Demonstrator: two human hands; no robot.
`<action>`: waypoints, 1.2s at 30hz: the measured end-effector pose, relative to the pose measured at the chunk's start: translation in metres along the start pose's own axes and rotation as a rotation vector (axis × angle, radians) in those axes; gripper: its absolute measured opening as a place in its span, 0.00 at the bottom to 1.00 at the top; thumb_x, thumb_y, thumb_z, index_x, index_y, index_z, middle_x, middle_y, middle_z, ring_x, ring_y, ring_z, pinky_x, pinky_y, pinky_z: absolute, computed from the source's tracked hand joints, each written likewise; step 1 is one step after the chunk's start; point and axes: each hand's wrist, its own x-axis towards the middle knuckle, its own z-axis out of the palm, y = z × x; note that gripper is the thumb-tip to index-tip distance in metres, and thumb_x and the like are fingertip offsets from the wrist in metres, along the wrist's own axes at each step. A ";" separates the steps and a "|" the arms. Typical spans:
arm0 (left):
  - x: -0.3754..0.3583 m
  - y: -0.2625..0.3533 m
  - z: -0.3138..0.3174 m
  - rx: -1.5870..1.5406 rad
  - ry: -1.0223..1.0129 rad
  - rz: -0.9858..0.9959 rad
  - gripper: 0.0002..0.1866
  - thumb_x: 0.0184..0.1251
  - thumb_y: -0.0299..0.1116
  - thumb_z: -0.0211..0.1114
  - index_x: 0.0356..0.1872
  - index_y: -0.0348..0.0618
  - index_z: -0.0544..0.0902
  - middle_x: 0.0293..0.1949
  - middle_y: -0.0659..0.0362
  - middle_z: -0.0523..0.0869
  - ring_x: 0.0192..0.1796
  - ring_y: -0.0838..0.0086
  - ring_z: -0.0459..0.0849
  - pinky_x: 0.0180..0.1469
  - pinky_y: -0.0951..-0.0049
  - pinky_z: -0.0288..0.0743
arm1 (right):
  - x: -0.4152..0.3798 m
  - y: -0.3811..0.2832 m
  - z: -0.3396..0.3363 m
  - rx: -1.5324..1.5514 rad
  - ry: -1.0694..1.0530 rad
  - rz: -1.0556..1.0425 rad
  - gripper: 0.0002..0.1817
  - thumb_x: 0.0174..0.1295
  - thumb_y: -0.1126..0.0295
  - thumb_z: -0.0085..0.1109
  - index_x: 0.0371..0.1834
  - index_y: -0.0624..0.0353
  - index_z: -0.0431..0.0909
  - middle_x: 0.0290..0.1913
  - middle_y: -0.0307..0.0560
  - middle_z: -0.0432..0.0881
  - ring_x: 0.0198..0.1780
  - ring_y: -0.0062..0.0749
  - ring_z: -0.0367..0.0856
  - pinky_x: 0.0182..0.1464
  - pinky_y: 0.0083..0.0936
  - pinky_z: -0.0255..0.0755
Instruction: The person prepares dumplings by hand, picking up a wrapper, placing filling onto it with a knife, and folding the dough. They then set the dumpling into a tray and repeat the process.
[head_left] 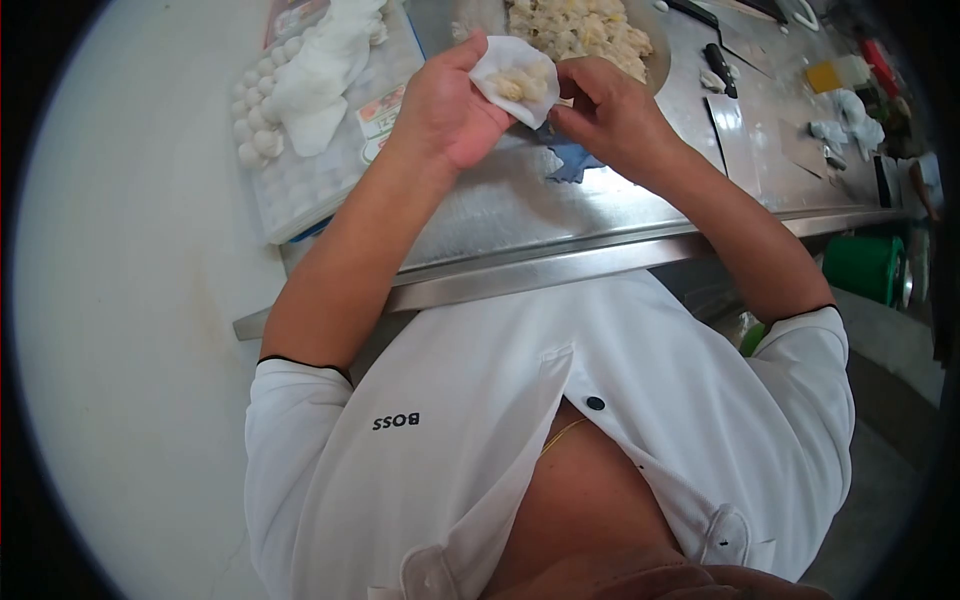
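Tray: pale, flat, translucent tray [272, 228], left of the left hand, near the forearm; rows of small round white pieces [262, 143] on it, the ones at the outer side heaped up.
Sheets: loose overlapping pile of thin, soft white sheets [325, 80], on the tray, left of the left hand, well apart from it.
Printed label: white rectangular label with green and red print [380, 122], on the tray, just left of the left wrist.
Left hand [455, 110]: palm up, cupped, thumb along the rim; holds the wrapper on its fingers.
Wrapper: thin round white wrapper [491, 78], in the left hand, between both hands, spread open; lump of pale yellowish filling [520, 86] sits in its middle.
Blue cloth: crumpled blue cloth [573, 163], below the hands, near side, on the brushed steel table [490, 225].
Right hand [612, 105]: fingers curled, thumb and forefinger close together at the wrapper's right edge; can't tell if they pinch it.
Bowl: round metal bowl [661, 62], just beyond the right hand, partly hidden by it; piled with pale chunky mix [580, 35].
Knife: wide-bladed steel knife with black handle [733, 130], right of the right hand, flat on the table, handle pointing away.
Bottle: yellow-bodied bottle with pale top [826, 77], far right of the right hand, on its side.
Bucket: green plastic bucket [862, 268], right of the right forearm, lower than the tabletop.
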 end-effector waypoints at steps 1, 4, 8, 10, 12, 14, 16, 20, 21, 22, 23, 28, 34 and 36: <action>0.000 0.001 -0.001 -0.001 0.003 0.005 0.22 0.80 0.39 0.45 0.59 0.27 0.67 0.61 0.43 0.73 0.65 0.51 0.72 0.70 0.48 0.63 | 0.001 0.001 0.005 0.043 0.048 -0.021 0.20 0.59 0.66 0.64 0.53 0.63 0.76 0.41 0.53 0.79 0.37 0.41 0.82 0.42 0.32 0.76; -0.001 0.004 0.000 0.013 -0.008 0.067 0.23 0.80 0.38 0.44 0.61 0.26 0.63 0.61 0.43 0.71 0.64 0.52 0.72 0.68 0.47 0.66 | 0.002 0.001 0.010 0.179 0.069 0.039 0.18 0.59 0.67 0.64 0.51 0.64 0.76 0.42 0.53 0.80 0.37 0.40 0.82 0.43 0.31 0.76; -0.001 0.002 0.003 0.004 0.027 0.057 0.22 0.80 0.37 0.44 0.62 0.26 0.62 0.62 0.43 0.70 0.64 0.52 0.72 0.68 0.48 0.66 | 0.000 -0.003 0.007 0.152 0.090 0.019 0.16 0.60 0.68 0.64 0.48 0.63 0.77 0.42 0.53 0.80 0.40 0.41 0.82 0.44 0.31 0.76; 0.000 0.000 0.003 0.010 0.028 0.049 0.22 0.80 0.36 0.44 0.62 0.26 0.62 0.62 0.43 0.70 0.64 0.52 0.72 0.68 0.48 0.67 | -0.001 0.005 0.012 0.105 0.173 -0.078 0.12 0.61 0.69 0.63 0.45 0.62 0.78 0.40 0.52 0.81 0.42 0.43 0.82 0.44 0.32 0.76; 0.001 -0.003 -0.001 0.010 0.015 -0.001 0.20 0.80 0.37 0.45 0.61 0.29 0.66 0.62 0.45 0.72 0.64 0.54 0.73 0.67 0.49 0.66 | 0.000 0.008 0.011 0.109 0.182 -0.108 0.10 0.61 0.69 0.63 0.43 0.61 0.79 0.40 0.52 0.81 0.42 0.44 0.82 0.44 0.33 0.76; 0.001 -0.006 -0.004 0.056 -0.003 -0.027 0.20 0.79 0.37 0.47 0.61 0.30 0.67 0.61 0.45 0.74 0.63 0.55 0.74 0.65 0.50 0.68 | 0.001 0.012 0.010 0.111 0.190 -0.137 0.09 0.61 0.69 0.62 0.42 0.61 0.79 0.39 0.51 0.81 0.42 0.46 0.82 0.44 0.33 0.75; 0.001 -0.006 -0.006 0.100 -0.019 -0.052 0.20 0.79 0.37 0.48 0.61 0.31 0.68 0.60 0.46 0.75 0.62 0.56 0.75 0.63 0.51 0.70 | 0.003 0.016 0.009 0.105 0.168 -0.150 0.09 0.62 0.69 0.62 0.41 0.60 0.80 0.39 0.51 0.81 0.40 0.45 0.82 0.43 0.33 0.75; 0.001 -0.009 -0.010 0.293 -0.048 -0.029 0.19 0.77 0.38 0.52 0.59 0.34 0.72 0.55 0.48 0.80 0.57 0.59 0.80 0.57 0.56 0.75 | 0.005 0.015 0.009 0.231 0.195 -0.021 0.09 0.63 0.68 0.61 0.43 0.61 0.81 0.37 0.46 0.82 0.36 0.35 0.81 0.40 0.28 0.75; 0.002 -0.009 -0.012 0.299 -0.068 -0.017 0.19 0.76 0.38 0.53 0.58 0.34 0.73 0.54 0.49 0.81 0.56 0.59 0.81 0.55 0.57 0.76 | 0.007 0.016 0.008 0.448 0.144 0.104 0.10 0.64 0.68 0.61 0.43 0.62 0.81 0.36 0.43 0.82 0.34 0.29 0.80 0.39 0.25 0.74; 0.002 -0.010 -0.012 0.300 -0.067 -0.017 0.19 0.76 0.38 0.53 0.58 0.34 0.73 0.54 0.49 0.81 0.56 0.59 0.81 0.55 0.57 0.76 | 0.008 0.016 0.007 0.664 0.089 0.230 0.10 0.64 0.68 0.61 0.43 0.62 0.81 0.34 0.40 0.82 0.33 0.23 0.78 0.37 0.22 0.73; 0.002 -0.011 -0.012 0.312 -0.063 -0.013 0.19 0.76 0.38 0.54 0.58 0.34 0.73 0.54 0.49 0.81 0.55 0.59 0.82 0.55 0.57 0.76 | 0.009 0.016 0.005 0.666 0.089 0.230 0.10 0.64 0.68 0.61 0.43 0.62 0.81 0.34 0.40 0.82 0.33 0.23 0.78 0.37 0.22 0.73; 0.002 -0.011 -0.013 0.370 -0.089 -0.036 0.19 0.76 0.37 0.54 0.58 0.33 0.74 0.52 0.49 0.82 0.54 0.60 0.83 0.53 0.61 0.78 | 0.008 0.015 0.000 0.579 -0.015 0.262 0.10 0.64 0.69 0.61 0.43 0.63 0.81 0.32 0.37 0.81 0.31 0.18 0.76 0.36 0.19 0.72; -0.002 -0.012 -0.009 0.574 -0.074 -0.034 0.18 0.76 0.36 0.55 0.57 0.31 0.75 0.49 0.50 0.83 0.47 0.63 0.86 0.44 0.69 0.81 | 0.007 0.021 0.006 0.428 0.068 0.136 0.09 0.64 0.69 0.62 0.42 0.63 0.80 0.30 0.37 0.81 0.32 0.19 0.77 0.35 0.19 0.72; -0.002 -0.012 -0.010 0.573 -0.094 -0.030 0.18 0.76 0.35 0.56 0.57 0.31 0.75 0.47 0.51 0.84 0.44 0.63 0.86 0.41 0.70 0.81 | 0.007 0.018 0.005 0.521 0.049 0.205 0.10 0.64 0.68 0.62 0.42 0.63 0.80 0.29 0.36 0.80 0.31 0.19 0.76 0.35 0.19 0.71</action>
